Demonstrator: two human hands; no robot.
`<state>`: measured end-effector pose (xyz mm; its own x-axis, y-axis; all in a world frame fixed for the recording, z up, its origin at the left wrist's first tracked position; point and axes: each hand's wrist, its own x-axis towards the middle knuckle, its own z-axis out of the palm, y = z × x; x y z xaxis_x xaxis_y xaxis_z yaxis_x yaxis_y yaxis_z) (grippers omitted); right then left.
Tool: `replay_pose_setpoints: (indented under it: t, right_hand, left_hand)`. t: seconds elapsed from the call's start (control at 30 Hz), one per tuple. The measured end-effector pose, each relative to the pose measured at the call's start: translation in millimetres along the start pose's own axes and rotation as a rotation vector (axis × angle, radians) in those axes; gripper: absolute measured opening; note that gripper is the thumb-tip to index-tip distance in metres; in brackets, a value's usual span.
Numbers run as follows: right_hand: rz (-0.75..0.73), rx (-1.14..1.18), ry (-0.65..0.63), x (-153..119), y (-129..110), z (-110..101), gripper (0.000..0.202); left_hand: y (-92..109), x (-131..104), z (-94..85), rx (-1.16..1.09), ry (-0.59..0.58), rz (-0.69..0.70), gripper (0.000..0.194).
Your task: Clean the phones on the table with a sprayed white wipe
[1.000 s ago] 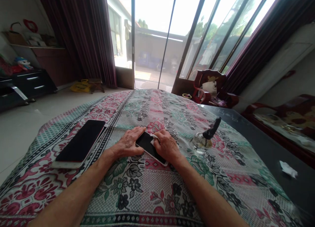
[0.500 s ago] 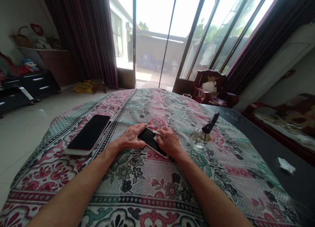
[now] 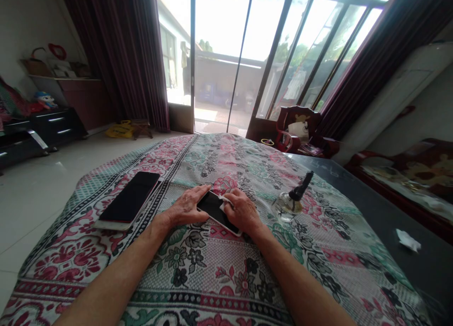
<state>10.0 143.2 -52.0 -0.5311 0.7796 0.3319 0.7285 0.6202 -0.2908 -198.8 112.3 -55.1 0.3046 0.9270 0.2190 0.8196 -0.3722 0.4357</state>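
Note:
A white-edged phone with a dark screen lies slanted on the flowered cloth between my hands. My left hand grips its left end, thumb at the near edge and fingers at the far edge. Bunched in my right hand is a white tissue, pressed against the screen; the curled fingers hide part of it. Left of my hands, a larger dark-screened phone rests on top of a pale flat object. A clear round bottle with a black spray top stands to the right.
The patterned cloth drapes over the table. A dark surface along the right bears a crumpled white tissue. Beyond are a dark red wooden chair, glass doors and a yellow bag on the floor.
The whole scene sits slightly lower in the picture, as the head has tilted up a little. Both hands keep nearly the same place on the phone, with the tissue still against the screen.

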Motion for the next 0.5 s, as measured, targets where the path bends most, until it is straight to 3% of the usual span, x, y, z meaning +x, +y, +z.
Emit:
replay_pose_setpoints:
  t: [0.23, 0.5]
  right_hand:
    - [0.020, 0.014, -0.020, -1.0, -0.9, -4.0, 0.018]
    - [0.061, -0.025, 0.004, -32.7, 5.7, -18.1, 0.014]
  left_hand:
    - [-0.9, -0.4, 1.4, 0.016, 0.000, 0.000, 0.076]
    - [-3.6, -7.0, 3.2, 0.014, 0.003, 0.038, 0.076]
